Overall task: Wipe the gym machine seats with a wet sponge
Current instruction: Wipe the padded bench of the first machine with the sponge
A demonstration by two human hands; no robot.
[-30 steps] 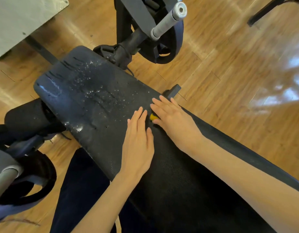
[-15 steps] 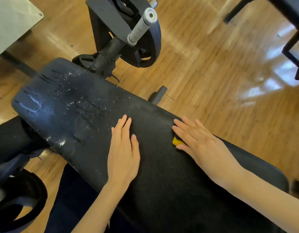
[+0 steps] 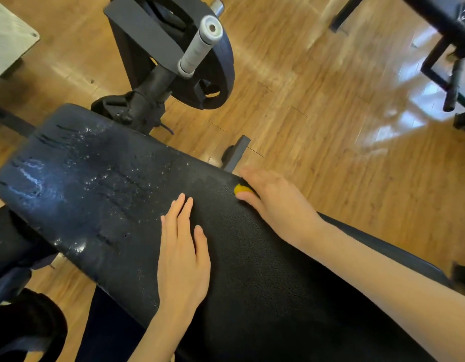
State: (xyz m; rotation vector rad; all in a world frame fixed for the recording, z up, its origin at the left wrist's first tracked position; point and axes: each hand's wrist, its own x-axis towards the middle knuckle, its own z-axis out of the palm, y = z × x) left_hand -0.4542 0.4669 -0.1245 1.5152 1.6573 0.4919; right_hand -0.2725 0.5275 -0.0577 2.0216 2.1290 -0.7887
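Yellow sponge (image 3: 242,189) peeks from under the right hand (image 3: 276,205), pressed flat on the wet black seat (image 3: 100,184).

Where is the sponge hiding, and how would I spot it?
Find the big black padded seat that fills the middle of the picture, wet and shiny at its far left end. Go to its far edge by the wooden floor, where the right hand lies flat. The sponge peeks out from under it beside the thumb: the only bright yellow thing here.
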